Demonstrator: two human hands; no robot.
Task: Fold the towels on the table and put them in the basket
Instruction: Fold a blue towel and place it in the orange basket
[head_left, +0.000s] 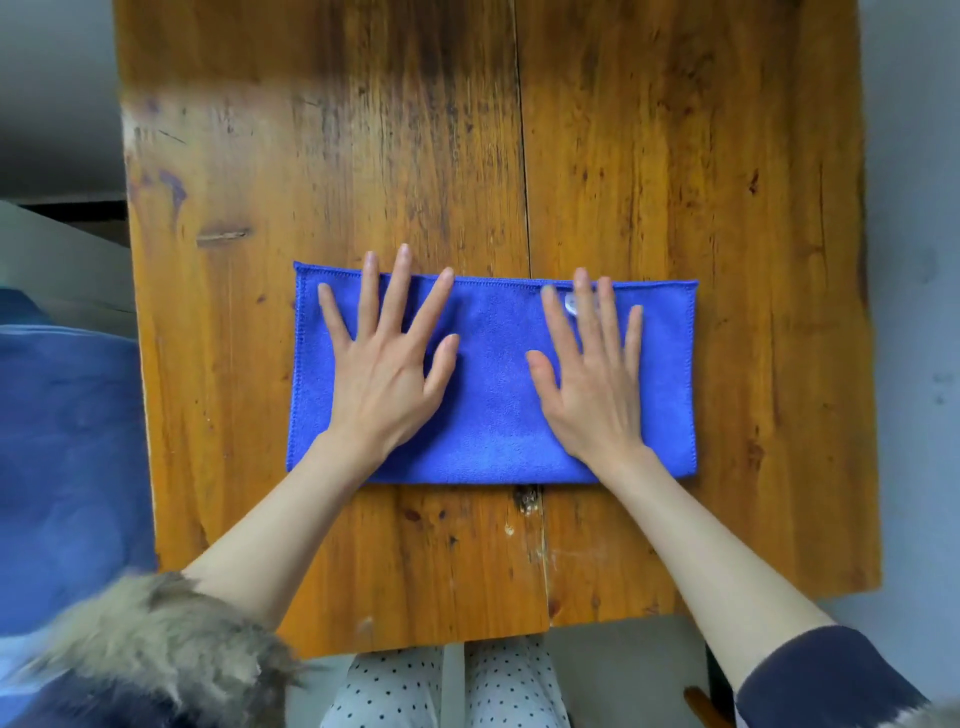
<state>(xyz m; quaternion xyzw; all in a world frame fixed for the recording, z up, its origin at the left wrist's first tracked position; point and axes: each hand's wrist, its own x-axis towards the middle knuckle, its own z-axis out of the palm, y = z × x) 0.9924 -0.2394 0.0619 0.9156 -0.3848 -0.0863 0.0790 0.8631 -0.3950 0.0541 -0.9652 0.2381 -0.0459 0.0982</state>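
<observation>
A worn, scratched orange wooden surface (675, 182) carries a blue microfibre towel (493, 395), a stitched-edged rectangle lying near its middle. Left hand (382, 364) and right hand (592, 379) press flat on it, fingers (400, 291) spread, gripping nothing.

Blue towel (493, 395) — folded, flat

The worn orange-brown wooden table (649, 156) runs out of the frame at the top, so its far edge cannot be seen. A soft blue mass (62, 467) at the left edge is cut off and too blurred to identify. The fur-trimmed dark sleeve (156, 654) at the lower left is smeared and cropped by the bottom edge. The left hand (387, 358) and right hand (589, 369) cover parts of the folded blue microfibre towel (493, 389), and a small pale tag (570, 304) under the right fingers is mostly hidden.
</observation>
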